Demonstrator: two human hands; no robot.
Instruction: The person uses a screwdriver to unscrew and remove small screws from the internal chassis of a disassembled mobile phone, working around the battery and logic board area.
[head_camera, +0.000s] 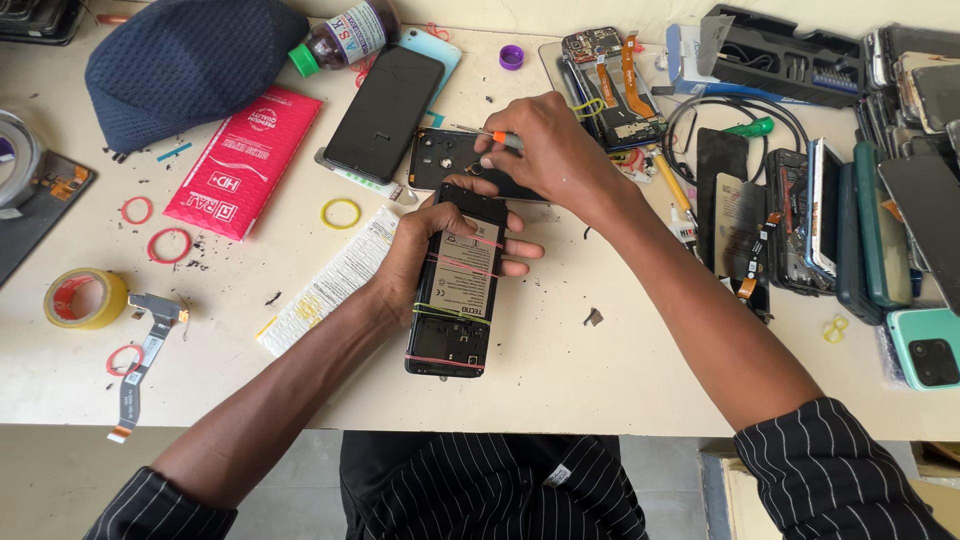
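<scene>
Your left hand (425, 245) grips the opened phone (457, 285) at frame centre, bound with rubber bands, steadying it on the table (560, 370). Your right hand (545, 150) pinches a small screwdriver (497, 137), tip on the black back cover (450, 160) just above it.

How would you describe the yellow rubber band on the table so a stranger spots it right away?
Start at the red padded envelope on the table's left half. Just right of its lower end lies the yellow rubber band, a flat closed ring. The loose bands left of the envelope are red.
</scene>
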